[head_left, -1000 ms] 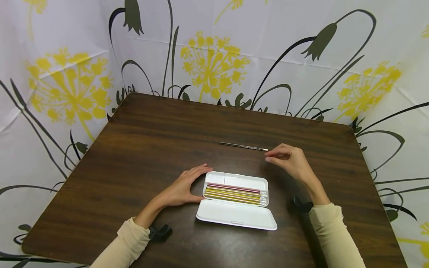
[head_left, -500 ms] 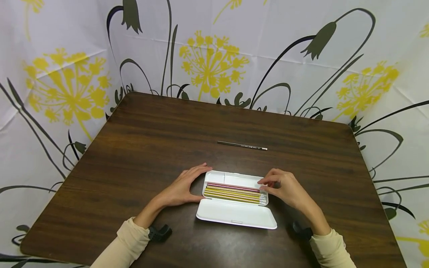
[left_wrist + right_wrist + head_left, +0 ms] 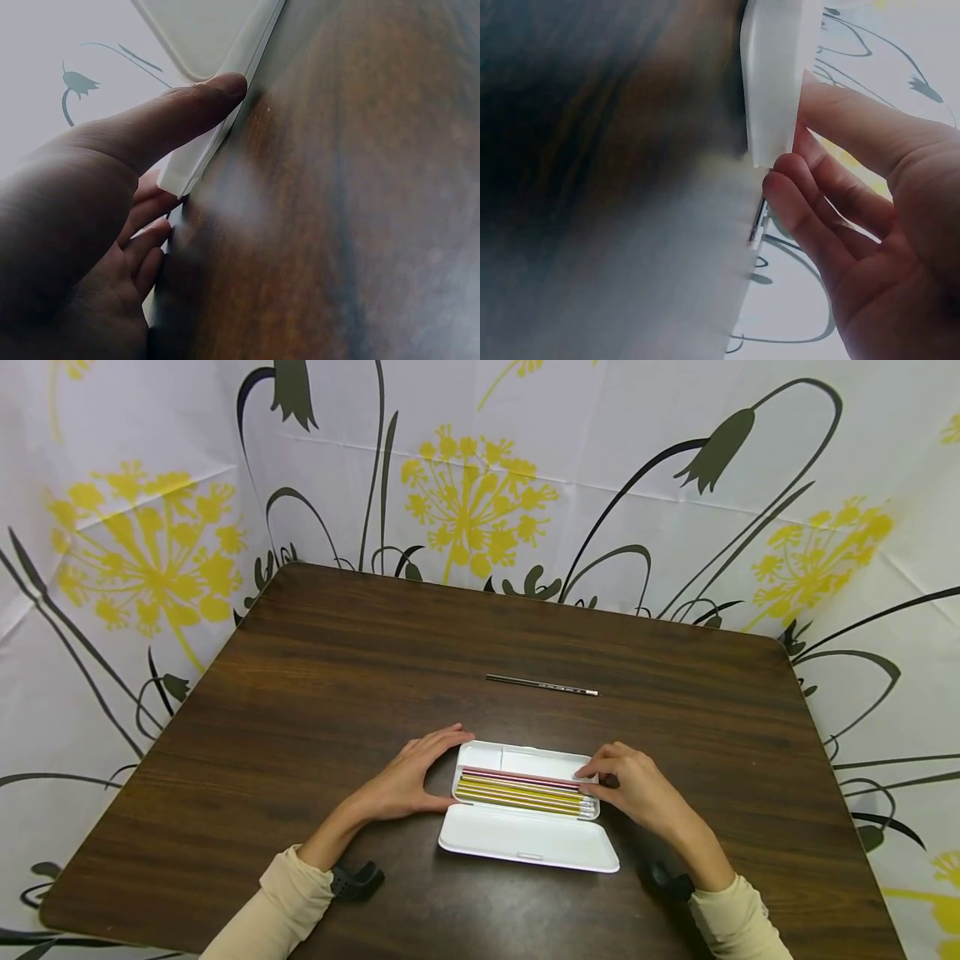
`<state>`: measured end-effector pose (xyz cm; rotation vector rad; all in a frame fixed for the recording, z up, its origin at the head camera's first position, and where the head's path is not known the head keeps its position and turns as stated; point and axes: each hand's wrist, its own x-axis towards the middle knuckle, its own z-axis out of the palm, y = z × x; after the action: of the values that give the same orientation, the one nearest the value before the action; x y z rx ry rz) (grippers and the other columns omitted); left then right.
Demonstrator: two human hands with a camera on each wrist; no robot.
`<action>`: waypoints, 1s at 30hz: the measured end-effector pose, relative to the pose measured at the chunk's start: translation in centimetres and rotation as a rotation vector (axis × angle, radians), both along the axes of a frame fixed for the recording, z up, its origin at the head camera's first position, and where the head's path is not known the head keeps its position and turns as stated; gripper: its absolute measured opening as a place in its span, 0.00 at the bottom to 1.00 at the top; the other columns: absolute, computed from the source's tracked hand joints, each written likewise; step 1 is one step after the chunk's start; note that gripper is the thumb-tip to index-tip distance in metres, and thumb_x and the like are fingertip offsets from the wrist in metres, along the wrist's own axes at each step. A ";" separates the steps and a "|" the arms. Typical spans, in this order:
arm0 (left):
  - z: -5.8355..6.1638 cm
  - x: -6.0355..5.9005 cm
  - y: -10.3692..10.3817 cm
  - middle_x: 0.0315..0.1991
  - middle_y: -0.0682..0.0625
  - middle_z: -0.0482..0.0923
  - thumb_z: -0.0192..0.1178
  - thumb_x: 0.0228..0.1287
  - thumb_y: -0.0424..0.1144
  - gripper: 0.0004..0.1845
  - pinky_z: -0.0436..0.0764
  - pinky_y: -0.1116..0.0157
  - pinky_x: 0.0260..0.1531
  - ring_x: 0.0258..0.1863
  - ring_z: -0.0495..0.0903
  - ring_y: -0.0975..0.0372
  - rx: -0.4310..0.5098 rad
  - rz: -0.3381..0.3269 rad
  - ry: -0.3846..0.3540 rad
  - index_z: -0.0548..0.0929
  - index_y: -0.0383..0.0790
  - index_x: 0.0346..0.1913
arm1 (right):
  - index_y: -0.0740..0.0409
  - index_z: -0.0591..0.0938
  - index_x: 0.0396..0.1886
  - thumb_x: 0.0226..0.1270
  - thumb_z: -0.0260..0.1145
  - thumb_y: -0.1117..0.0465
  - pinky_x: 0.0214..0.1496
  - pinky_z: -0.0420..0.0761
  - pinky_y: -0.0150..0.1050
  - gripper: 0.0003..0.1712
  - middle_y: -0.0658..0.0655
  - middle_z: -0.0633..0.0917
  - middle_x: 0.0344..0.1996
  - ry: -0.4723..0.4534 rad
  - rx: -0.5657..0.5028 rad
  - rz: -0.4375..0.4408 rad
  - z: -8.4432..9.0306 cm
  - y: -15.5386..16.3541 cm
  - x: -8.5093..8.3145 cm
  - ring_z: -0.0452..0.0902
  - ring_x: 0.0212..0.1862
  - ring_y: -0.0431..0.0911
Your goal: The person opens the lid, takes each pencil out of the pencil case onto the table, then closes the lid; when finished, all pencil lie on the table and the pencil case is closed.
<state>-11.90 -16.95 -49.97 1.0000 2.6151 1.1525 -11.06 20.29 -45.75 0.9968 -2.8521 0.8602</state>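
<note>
A white pencil case [image 3: 551, 762] lies open on the dark wooden table [image 3: 315, 693], its lid [image 3: 528, 845] flat toward me. Several yellow pencils [image 3: 517, 799] and one red pencil [image 3: 517, 777] lie in its tray. My left hand [image 3: 448, 773] rests against the case's left end, thumb [image 3: 187, 112] straight along the case's edge [image 3: 217, 142]. My right hand [image 3: 591, 773] is at the right end, fingertips [image 3: 784, 191] curled onto the red pencil's eraser end [image 3: 758, 217], beside the case wall [image 3: 772, 82]. A black pencil [image 3: 542, 685] lies alone farther back.
A flower-print cloth [image 3: 480, 485] hangs round the table's far and side edges. Bare wood surrounds the case on every side. A black strap [image 3: 358, 881] sits at each cream sleeve's wrist.
My right hand left the black pencil on the table, drew back toward me and came down on the right end of the case. The left hand stayed put.
</note>
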 end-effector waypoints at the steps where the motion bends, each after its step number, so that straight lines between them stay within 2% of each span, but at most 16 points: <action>1: 0.0 0.0 0.0 0.74 0.46 0.58 0.75 0.50 0.55 0.50 0.57 0.47 0.61 0.74 0.52 0.57 -0.001 0.001 -0.002 0.63 0.46 0.74 | 0.52 0.90 0.38 0.54 0.78 0.62 0.31 0.73 0.34 0.10 0.47 0.82 0.33 0.008 0.003 0.000 -0.1 0.0 0.0 0.74 0.33 0.43; 12: 0.0 -0.1 0.0 0.73 0.45 0.59 0.76 0.49 0.53 0.50 0.58 0.47 0.61 0.74 0.52 0.56 0.001 0.006 0.004 0.63 0.46 0.74 | 0.51 0.91 0.37 0.53 0.78 0.63 0.35 0.77 0.37 0.10 0.44 0.83 0.34 0.105 0.080 0.028 -0.1 -0.4 0.0 0.74 0.37 0.39; 20: 0.1 0.0 0.1 0.74 0.46 0.58 0.76 0.50 0.54 0.50 0.57 0.47 0.61 0.74 0.52 0.56 -0.004 0.004 -0.011 0.63 0.47 0.74 | 0.47 0.90 0.37 0.51 0.79 0.62 0.31 0.73 0.35 0.12 0.42 0.81 0.33 0.180 0.039 -0.001 -0.7 -0.2 0.5 0.71 0.35 0.37; 26: 0.1 0.0 0.1 0.74 0.46 0.57 0.76 0.49 0.55 0.50 0.57 0.47 0.61 0.74 0.52 0.56 0.000 0.006 -0.018 0.62 0.47 0.74 | 0.46 0.89 0.35 0.52 0.79 0.62 0.30 0.72 0.33 0.11 0.40 0.81 0.32 0.166 -0.027 0.037 -0.6 -0.2 1.1 0.73 0.33 0.40; 30: 0.1 0.0 0.1 0.74 0.47 0.57 0.76 0.49 0.55 0.50 0.58 0.47 0.60 0.74 0.52 0.57 -0.002 0.008 -0.020 0.62 0.48 0.74 | 0.47 0.90 0.35 0.52 0.79 0.62 0.31 0.73 0.33 0.10 0.39 0.82 0.32 0.142 -0.008 0.047 -0.5 -0.3 1.3 0.73 0.33 0.39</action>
<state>-11.88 -16.86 -49.84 0.9734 2.6071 1.1549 -9.74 20.00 -46.27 1.0817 -2.7159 0.7694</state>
